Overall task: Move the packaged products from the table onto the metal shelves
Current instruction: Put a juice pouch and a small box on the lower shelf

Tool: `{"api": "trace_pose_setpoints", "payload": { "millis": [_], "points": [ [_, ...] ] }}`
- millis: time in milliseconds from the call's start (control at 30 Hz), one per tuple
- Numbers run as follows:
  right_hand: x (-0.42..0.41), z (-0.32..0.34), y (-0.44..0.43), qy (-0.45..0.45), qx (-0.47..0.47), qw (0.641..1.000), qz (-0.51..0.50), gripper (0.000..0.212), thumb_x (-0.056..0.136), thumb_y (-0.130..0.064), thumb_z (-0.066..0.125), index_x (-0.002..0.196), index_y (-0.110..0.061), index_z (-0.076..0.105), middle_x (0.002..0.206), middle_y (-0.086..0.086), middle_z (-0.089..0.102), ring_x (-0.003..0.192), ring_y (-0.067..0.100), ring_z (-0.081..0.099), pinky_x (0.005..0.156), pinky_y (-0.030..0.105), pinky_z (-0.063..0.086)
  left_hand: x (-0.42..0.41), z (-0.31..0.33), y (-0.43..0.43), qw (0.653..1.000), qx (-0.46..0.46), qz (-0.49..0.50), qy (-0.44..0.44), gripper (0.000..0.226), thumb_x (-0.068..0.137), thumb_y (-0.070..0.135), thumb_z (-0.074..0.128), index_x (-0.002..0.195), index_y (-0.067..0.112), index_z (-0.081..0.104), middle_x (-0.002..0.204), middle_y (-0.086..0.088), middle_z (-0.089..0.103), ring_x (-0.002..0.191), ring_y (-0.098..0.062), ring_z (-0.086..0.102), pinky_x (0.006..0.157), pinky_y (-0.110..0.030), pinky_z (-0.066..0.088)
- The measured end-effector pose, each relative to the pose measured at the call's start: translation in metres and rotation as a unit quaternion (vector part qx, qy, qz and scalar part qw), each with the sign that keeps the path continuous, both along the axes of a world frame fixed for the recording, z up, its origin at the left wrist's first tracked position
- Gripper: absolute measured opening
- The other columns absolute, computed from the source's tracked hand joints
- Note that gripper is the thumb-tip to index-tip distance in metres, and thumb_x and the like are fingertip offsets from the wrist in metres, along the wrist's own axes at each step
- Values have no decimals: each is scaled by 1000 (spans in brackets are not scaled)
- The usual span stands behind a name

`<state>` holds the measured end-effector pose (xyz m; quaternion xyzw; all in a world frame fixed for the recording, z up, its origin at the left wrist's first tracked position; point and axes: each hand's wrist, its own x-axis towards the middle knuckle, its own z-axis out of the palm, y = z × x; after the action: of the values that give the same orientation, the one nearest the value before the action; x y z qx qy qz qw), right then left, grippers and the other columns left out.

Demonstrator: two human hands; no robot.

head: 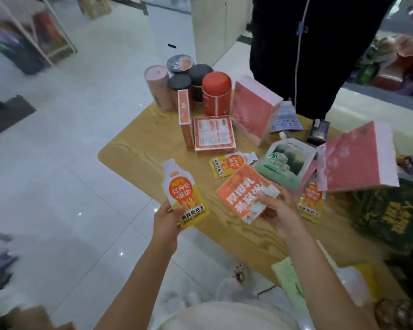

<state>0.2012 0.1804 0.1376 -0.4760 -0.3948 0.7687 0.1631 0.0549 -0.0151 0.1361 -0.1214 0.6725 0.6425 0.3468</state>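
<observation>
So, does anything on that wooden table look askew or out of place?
Yes: the large pink-and-white cardboard box at the right edge sits tilted, leaning over a yellow-orange pouch, while a similar pink box stands upright.

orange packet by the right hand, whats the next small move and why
Probably lift the orange packet clear of the table: the right hand pinches its near corner, and the left hand holds a juice pouch off the table's edge, so both packs could leave together.
</observation>
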Motion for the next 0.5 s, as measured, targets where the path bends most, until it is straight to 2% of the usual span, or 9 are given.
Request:
{"api": "trace_pose_setpoints", "payload": {
  "millis": [100,300,433,500],
  "points": [
    [-33,14,-47,41,-9,998,39,37,83,-2,67,113,-17,52,83,0,72,70,17,70,59,31,56,-18,14,-60,997,18,70,16,23,90,-3,54,96,16,65,94,-6,70,87,-25,66,74,-38,54],
    [-101,34,-161,115,-62,981,145,67,69,-10,71,131,-7,45,117,17,64,100,32,66,79,41,57,-44,37,-207,977,6,201,64,21,91,-4,53,96,13,64,94,-6,69,87,-25,66,73,-38,53],
    [-155,37,-245,152,-103,948,259,62,73,-11,68,131,-3,47,115,18,63,98,30,65,79,39,58,-40,43,-308,940,-32,326,94,12,91,1,56,89,11,61,93,-9,67,85,-30,64,78,-40,50],
    [-180,38,-284,156,-108,921,340,59,76,-9,67,130,2,47,115,20,61,98,31,65,74,38,59,-27,47,-354,909,-47,403,96,7,91,2,57,97,6,60,95,-12,66,88,-31,62,80,-42,48]
  ]
}}
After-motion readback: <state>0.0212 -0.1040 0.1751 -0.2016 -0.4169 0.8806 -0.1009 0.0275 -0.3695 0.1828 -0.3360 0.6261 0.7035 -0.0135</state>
